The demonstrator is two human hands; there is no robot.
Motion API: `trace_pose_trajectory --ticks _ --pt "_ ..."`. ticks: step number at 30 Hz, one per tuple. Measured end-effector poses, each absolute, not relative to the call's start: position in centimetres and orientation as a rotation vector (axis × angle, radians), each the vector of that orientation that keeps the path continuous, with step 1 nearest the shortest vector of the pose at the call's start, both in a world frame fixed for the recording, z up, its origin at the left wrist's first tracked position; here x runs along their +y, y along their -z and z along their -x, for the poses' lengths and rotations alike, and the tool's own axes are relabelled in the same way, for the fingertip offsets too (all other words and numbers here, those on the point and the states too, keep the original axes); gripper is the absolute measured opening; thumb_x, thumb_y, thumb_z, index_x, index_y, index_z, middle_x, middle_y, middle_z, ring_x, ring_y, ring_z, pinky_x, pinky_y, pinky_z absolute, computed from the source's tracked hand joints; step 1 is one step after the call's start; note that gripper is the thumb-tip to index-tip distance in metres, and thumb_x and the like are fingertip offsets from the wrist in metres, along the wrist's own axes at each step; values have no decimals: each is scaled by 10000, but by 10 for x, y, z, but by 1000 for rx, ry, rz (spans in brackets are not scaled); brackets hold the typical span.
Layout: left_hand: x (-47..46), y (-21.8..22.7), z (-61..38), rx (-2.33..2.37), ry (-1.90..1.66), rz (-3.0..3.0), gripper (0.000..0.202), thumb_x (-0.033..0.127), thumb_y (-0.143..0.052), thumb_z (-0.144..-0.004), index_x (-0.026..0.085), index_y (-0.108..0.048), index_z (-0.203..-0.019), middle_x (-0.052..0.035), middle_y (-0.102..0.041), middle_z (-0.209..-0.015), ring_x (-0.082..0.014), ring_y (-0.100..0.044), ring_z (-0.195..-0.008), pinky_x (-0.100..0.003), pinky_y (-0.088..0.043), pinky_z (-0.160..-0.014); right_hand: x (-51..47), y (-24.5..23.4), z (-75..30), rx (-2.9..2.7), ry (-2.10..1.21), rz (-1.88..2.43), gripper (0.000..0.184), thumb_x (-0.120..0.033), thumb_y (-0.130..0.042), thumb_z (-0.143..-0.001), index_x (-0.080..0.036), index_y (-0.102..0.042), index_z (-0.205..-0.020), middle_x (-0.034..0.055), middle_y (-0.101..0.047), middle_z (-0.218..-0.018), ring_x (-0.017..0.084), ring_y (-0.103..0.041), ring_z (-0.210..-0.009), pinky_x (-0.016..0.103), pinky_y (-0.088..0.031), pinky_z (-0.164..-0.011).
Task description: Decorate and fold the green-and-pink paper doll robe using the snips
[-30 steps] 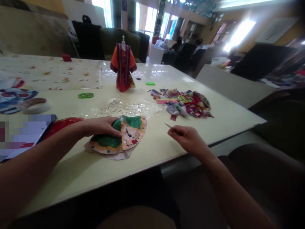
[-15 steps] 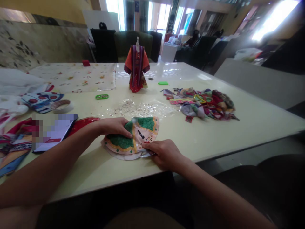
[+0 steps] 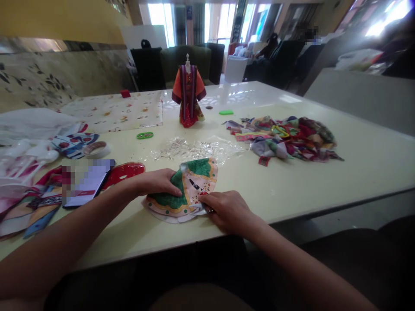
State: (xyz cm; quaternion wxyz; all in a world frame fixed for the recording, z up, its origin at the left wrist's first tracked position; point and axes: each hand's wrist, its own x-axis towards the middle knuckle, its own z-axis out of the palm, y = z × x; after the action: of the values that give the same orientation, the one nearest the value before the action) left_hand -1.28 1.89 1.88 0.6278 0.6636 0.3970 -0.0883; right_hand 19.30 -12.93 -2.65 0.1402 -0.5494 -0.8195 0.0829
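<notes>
A small fan-shaped piece of green and pink patterned cloth (image 3: 194, 179) lies on the cream table (image 3: 292, 185) in front of me. My left hand (image 3: 157, 182) presses down on its green part, fingers curled over the fabric. My right hand (image 3: 227, 209) is closed at the cloth's lower right edge, pinching a thin metal tool that barely shows under the fingers.
A small mannequin in an orange and red robe (image 3: 188, 93) stands at mid-table. A pile of colourful fabric scraps (image 3: 288, 138) lies to the right, clear plastic with beads (image 3: 194, 149) behind the cloth. A red item (image 3: 125, 170), tape roll (image 3: 95, 149), and patterned fabrics (image 3: 29, 207) sit left.
My right hand, which hovered to the right holding a thin metal tool, has come down to the cloth's lower right edge. The left hand stayed on the cloth. The view turned left.
</notes>
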Motion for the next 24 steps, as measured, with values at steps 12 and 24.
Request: trace_pose_trajectory --ticks 12,24 --pt "-4 -14 14 883 2 -1472 412 200 -664 -702 168 -618 -1110 -66 -734 -1015 -173 -692 -857 -275 -553 -764 -130 25 -193 -2370 -238 1595 291 -215 -517 -839 -208 -642 -1102 45 -730 -985 196 -674 -843 268 -372 -640" --pt "-24 -31 36 1020 -378 -2803 181 277 -587 -866 181 -695 -976 -88 -617 -1043 -245 -577 -1001 -383 -450 -905 -129 33 -195 -2346 -195 1531 275 -218 -509 -858 -210 -643 -1098 51 -736 -986 177 -672 -827 252 -390 -643"
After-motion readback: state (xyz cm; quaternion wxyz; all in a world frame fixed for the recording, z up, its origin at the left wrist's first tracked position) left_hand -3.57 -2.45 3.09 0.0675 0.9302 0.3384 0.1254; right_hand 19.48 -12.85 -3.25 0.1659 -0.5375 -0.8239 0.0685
